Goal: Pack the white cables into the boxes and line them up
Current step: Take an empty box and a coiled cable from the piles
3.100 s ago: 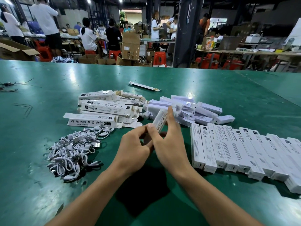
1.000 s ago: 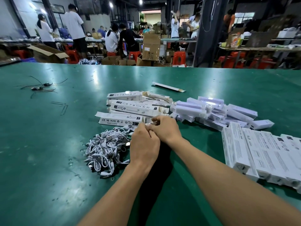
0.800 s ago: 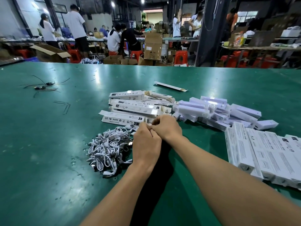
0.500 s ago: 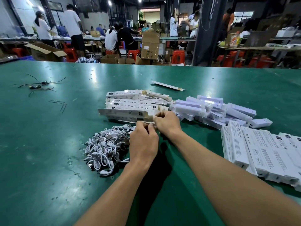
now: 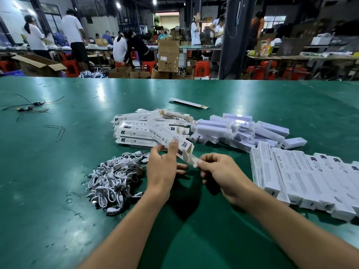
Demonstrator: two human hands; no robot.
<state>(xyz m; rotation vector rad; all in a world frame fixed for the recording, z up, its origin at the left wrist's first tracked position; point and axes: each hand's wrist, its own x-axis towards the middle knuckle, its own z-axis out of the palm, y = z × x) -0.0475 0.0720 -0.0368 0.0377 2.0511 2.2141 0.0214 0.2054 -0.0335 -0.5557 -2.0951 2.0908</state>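
Flat-folded white printed cardboard box (image 5: pixel 171 139) is held tilted just above the counter, between the stack of flat boxes and the person. Left hand (image 5: pixel 161 171) grips its middle, thumb on top and fingers curled under. Right hand (image 5: pixel 219 171) pinches the near-end tuck flap between thumb and forefinger, other fingers loosely bent. The box looks very light, thin card, so it likely creases or buckles if squeezed hard. Best hold is probably along the long edges to pop it open, keeping off the flaps except to fold them. Tangled heap of short white cables (image 5: pixel 114 179) lies on the counter just left of the left hand, soft and floppy. The loops likely snag on each other, so take one by its plug end or folded middle. The stack of flat unassembled white boxes (image 5: pixel 136 131) is behind the hands. A loose pile of closed white boxes (image 5: pixel 233 129) sits to its right. A neat row of closed white boxes (image 5: pixel 301 177) lies side by side, touching, at right. Green counter (image 5: pixel 58 220) carries everything. Many cables unpacked, so the task is likely midway.
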